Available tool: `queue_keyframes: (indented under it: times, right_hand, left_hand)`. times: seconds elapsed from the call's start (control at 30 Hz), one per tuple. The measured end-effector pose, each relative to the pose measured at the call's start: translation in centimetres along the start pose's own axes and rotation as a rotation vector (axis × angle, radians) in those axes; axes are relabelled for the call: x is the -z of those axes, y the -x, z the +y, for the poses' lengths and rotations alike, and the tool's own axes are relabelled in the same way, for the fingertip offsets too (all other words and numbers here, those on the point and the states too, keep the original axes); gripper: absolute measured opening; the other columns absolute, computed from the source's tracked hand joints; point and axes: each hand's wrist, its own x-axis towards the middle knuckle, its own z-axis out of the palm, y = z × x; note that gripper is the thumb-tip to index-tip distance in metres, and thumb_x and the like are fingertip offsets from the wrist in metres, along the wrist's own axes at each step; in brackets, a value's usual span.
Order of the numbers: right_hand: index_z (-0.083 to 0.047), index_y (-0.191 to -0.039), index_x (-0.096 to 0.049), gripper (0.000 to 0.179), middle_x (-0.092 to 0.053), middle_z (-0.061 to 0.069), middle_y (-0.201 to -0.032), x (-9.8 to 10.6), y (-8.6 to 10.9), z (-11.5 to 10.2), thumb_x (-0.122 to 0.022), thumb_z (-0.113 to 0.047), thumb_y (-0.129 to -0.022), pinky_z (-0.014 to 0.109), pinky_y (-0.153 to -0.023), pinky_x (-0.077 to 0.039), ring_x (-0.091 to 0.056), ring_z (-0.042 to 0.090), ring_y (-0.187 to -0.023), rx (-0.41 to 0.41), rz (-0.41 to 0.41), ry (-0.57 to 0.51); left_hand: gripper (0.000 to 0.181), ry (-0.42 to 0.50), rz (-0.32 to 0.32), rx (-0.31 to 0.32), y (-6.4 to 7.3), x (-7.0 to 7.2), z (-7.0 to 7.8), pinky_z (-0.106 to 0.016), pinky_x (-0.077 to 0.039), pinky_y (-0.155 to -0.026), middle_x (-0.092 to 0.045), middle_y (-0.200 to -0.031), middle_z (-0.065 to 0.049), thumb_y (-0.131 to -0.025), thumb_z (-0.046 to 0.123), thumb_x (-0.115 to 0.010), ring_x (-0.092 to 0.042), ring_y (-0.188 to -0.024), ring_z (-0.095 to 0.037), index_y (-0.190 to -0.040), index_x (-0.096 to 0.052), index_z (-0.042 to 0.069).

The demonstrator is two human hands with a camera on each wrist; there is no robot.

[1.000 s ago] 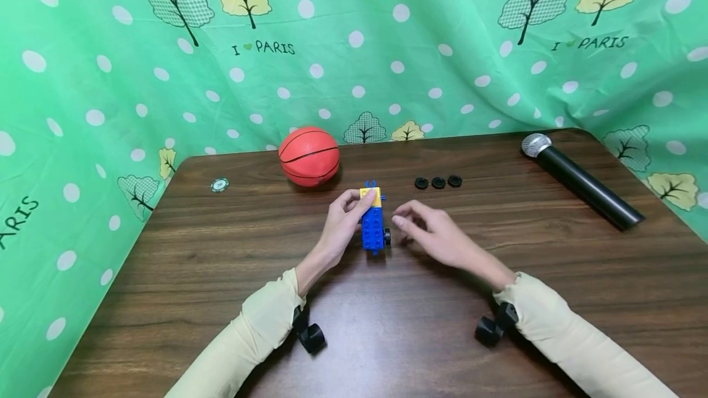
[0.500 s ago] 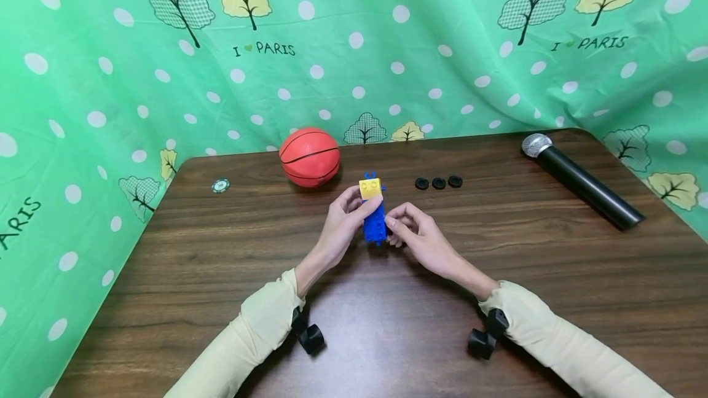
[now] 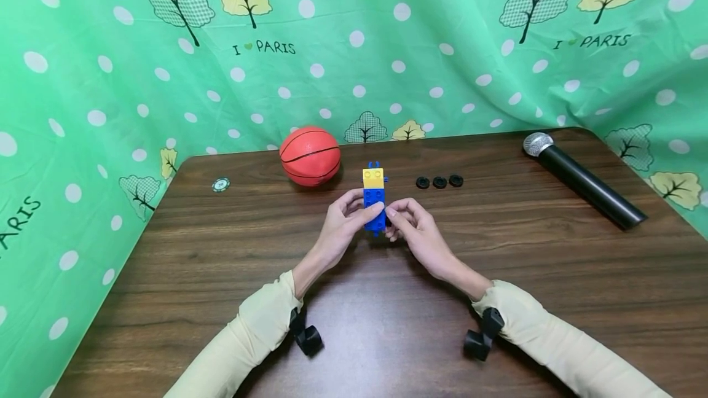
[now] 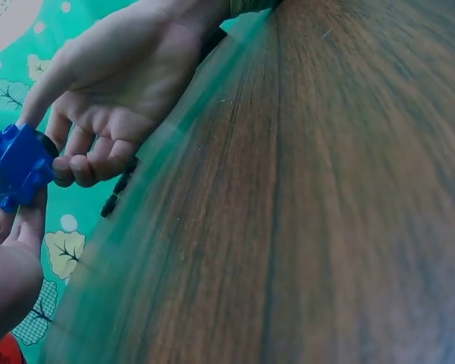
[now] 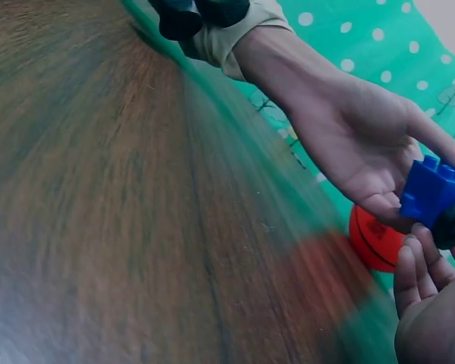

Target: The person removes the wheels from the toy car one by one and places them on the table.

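Note:
A toy vehicle of studded building blocks (image 3: 374,195), blue with a yellow block at its far end, is raised over the middle of the table. My left hand (image 3: 340,226) grips it from the left, thumb across the blue top. On its right side, my right hand (image 3: 420,238) pinches a black toy wheel (image 5: 447,227) at the near end; fingers mostly hide this wheel in the head view. The left wrist view shows the blue end (image 4: 19,167) between both hands. A bare blue axle stub sticks out beside the yellow block.
Three black toy wheels (image 3: 439,182) lie in a row behind the right hand. A red toy basketball (image 3: 310,156) sits at the back, a poker chip (image 3: 220,185) at back left, and a microphone (image 3: 586,183) at right. A green curtain (image 3: 354,78) hangs behind the table.
My right hand has moved left to the toy vehicle and taken hold of the black wheel on its side. The vehicle has shifted away from me, with my left thumb now nearer its blue end.

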Motion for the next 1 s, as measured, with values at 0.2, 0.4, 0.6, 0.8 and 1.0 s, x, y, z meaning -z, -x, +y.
queue_keyframes:
  times: [0.2, 0.4, 0.6, 0.8, 1.0]
  right_hand:
    - [0.004, -0.122, -0.047, 0.023, -0.063, 0.008, -0.087, -0.7, 0.0, 0.2, -0.047, -0.017, -0.112, 0.026, -0.073, -0.051, -0.059, 0.015, -0.080, -0.005, -0.011, -0.042]
    - [0.004, -0.117, -0.051, 0.021, -0.059, 0.007, -0.084, -1.0, -0.1, 0.5, -0.047, -0.016, -0.112, 0.025, -0.073, -0.050, -0.056, 0.014, -0.079, 0.024, 0.012, -0.044]
    - [0.004, -0.113, -0.059, 0.021, -0.064, 0.014, -0.083, -0.8, 0.1, 0.8, -0.051, -0.015, -0.111, 0.027, -0.071, -0.052, -0.059, 0.019, -0.076, 0.154, 0.051, 0.141]
    - [-0.001, -0.104, -0.061, 0.008, -0.064, 0.015, -0.075, -0.2, -0.1, 1.3, -0.055, -0.006, -0.107, 0.024, -0.060, -0.042, -0.053, 0.014, -0.065, 0.347, 0.082, 0.312]
    - [-0.007, -0.098, -0.059, 0.007, -0.057, -0.003, -0.072, 0.5, -0.3, 1.5, -0.058, -0.002, -0.102, 0.024, -0.055, -0.039, -0.048, 0.009, -0.062, 0.448, 0.064, 0.384]
  left_hand:
    - [0.042, 0.011, 0.032, -0.006, 0.0, 0.0, 0.0, -0.028, -0.054, -0.086, -0.069, -0.115, -0.015, -0.097, 0.011, -0.068, -0.067, -0.098, -0.015, -0.133, -0.058, -0.008]
    - [0.045, 0.078, 0.033, 0.020, 0.1, 0.0, 0.1, -0.030, -0.057, -0.084, -0.066, -0.120, -0.019, -0.098, 0.009, -0.065, -0.066, -0.099, -0.016, -0.138, -0.054, -0.010]
    - [0.044, 0.067, 0.042, 0.007, 0.2, 0.1, -0.1, -0.029, -0.057, -0.083, -0.068, -0.117, -0.018, -0.098, 0.009, -0.066, -0.067, -0.097, -0.015, -0.136, -0.056, -0.011]
    - [0.043, -0.001, 0.012, -0.035, 0.4, -0.1, 0.0, -0.029, -0.058, -0.082, -0.071, -0.113, -0.018, -0.098, 0.011, -0.067, -0.069, -0.095, -0.014, -0.135, -0.060, -0.009]
    - [0.043, -0.005, -0.027, -0.027, 0.5, -0.2, 0.2, -0.032, -0.058, -0.086, -0.071, -0.118, -0.022, -0.099, 0.009, -0.065, -0.070, -0.100, -0.016, -0.138, -0.058, -0.008]
